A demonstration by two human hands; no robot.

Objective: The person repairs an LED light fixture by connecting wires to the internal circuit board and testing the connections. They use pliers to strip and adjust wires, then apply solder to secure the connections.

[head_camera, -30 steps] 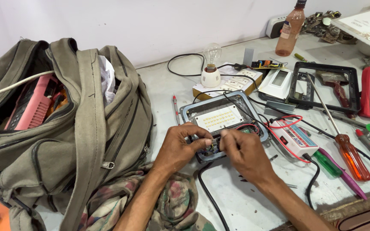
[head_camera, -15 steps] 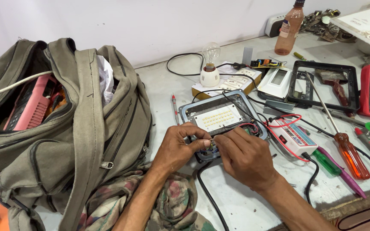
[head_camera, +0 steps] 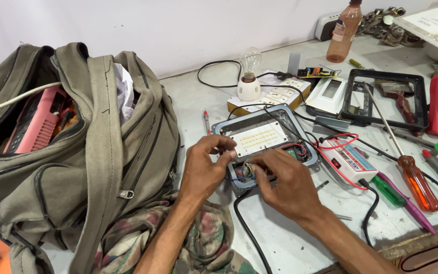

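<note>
The opened flood-light housing (head_camera: 264, 139) lies on the grey bench (head_camera: 290, 243), its white LED panel (head_camera: 258, 138) facing up. At its near end the left hand (head_camera: 204, 167) pinches the rim and the right hand (head_camera: 285, 185) pinches small wires (head_camera: 242, 172) — apparently, as fingers hide them. An olive bag (head_camera: 77, 152) sits left; screwdrivers (head_camera: 411, 177) lie right.

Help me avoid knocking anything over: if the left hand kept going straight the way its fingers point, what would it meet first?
Probably the LED panel inside the open lamp housing. The left hand points up and right across it; the red and black wires lie just beyond, though depth is unclear.
</note>
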